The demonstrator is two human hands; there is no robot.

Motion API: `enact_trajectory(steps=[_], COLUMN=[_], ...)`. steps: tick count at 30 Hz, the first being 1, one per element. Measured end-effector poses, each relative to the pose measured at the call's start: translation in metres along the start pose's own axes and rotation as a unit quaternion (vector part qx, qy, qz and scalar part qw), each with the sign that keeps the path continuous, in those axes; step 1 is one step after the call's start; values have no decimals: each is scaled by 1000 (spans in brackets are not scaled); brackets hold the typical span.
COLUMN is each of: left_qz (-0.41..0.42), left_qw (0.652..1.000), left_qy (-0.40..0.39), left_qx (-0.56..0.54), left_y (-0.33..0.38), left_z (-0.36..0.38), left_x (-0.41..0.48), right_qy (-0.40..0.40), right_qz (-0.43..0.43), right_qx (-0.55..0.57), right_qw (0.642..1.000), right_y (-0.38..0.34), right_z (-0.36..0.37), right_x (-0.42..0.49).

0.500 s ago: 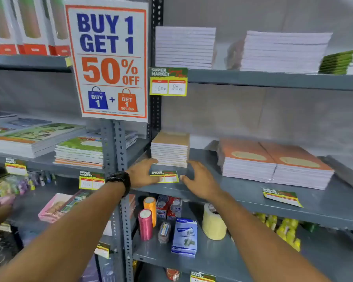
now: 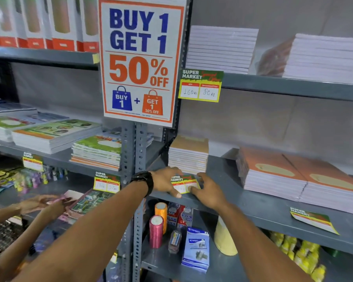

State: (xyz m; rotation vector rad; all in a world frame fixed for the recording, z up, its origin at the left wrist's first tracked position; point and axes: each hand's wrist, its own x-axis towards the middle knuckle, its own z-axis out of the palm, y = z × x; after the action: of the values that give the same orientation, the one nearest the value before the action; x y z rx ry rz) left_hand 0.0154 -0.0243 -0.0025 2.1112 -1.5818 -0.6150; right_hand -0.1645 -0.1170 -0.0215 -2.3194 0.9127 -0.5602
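Note:
A yellow-and-green price tag [image 2: 184,182] sits on the front edge of the grey middle shelf [image 2: 259,208], just below a small stack of brown-covered notebooks [image 2: 189,154]. My left hand [image 2: 165,181], with a black watch on its wrist, holds the tag's left side, thumb at the tag's lower edge and fingers above it. From the right, my right hand [image 2: 209,193] pinches the tag, its thumb on the tag's face and its fingers curled over the top.
Two stacks of orange notebooks [image 2: 293,176] and a loose tag [image 2: 312,220] lie to the right. Thread spools [image 2: 156,231], small boxes and a tape roll [image 2: 224,239] stand on the shelf below. A sale sign [image 2: 140,62] hangs on the upright. Another person's hands [image 2: 41,203] work at lower left.
Both my hands left the sides of the small notebook stack and came down together onto the price tag. The other person's hands have come further into view at left.

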Motion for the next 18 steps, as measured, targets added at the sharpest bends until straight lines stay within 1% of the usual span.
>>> enact_trajectory(steps=[2, 4, 6, 9, 13, 18], left_qz=[35, 72, 108, 146, 125, 43], left_qw=[998, 990, 978, 960, 932, 916], left_qy=[18, 61, 97, 132, 210, 280], left_qx=[-47, -101, -151, -196, -267, -283], left_y=[-2, -2, 6, 14, 6, -18], left_z=[2, 4, 5, 13, 36, 78], left_x=[1, 0, -6, -21, -46, -52], right_qy=[-8, -11, 0, 33, 45, 53], right_qz=[3, 4, -6, -37, -63, -51], right_qx=[34, 68, 105, 161, 173, 120], right_qw=[999, 998, 994, 986, 982, 990], right_y=[0, 1, 2, 4, 8, 15], right_z=[-2, -5, -9, -11, -1, 26], right_x=[2, 3, 3, -6, -32, -52])
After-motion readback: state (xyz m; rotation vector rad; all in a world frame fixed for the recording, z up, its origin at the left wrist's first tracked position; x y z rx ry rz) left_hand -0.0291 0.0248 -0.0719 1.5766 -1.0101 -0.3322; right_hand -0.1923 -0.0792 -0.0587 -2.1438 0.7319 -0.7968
